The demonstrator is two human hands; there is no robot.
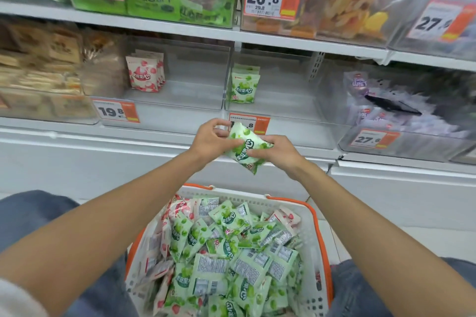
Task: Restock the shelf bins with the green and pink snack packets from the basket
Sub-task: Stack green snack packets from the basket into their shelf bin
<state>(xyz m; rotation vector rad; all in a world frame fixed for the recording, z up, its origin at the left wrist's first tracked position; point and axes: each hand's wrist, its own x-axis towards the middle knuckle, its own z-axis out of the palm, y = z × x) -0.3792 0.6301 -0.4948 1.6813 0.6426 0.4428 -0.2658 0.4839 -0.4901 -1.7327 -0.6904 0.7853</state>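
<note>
The basket [316, 216] sits low between the person's knees, its orange rim open at the top and heaped with packets, mostly green with a few pink along its left side; they are too many to count.

Straight above the basket, both hands hold one green packet [253, 143], tilted, in front of the shelf edge and a price tag [260, 123]. The left hand [210, 140] pinches the packet's upper left corner, fingers [219, 125] curled. The right hand [279, 153] grips its right side, fingers [258, 153] wrapped across the front.

Beyond the basket, on the shelf, stand two clear bins with low front walls and open tops. The bin directly above the basket [283, 103] holds a small upright stack of green packets [244, 85] against its left wall; at least two show, the exact number unclear. To the right of that stack the bin floor is bare up to the far wall.

The bin above and left of the basket [195, 90] holds a small row of pink packets [145, 73] standing at its left end, about four by their edges. Bare floor fills the remainder of this bin as well.
</note>
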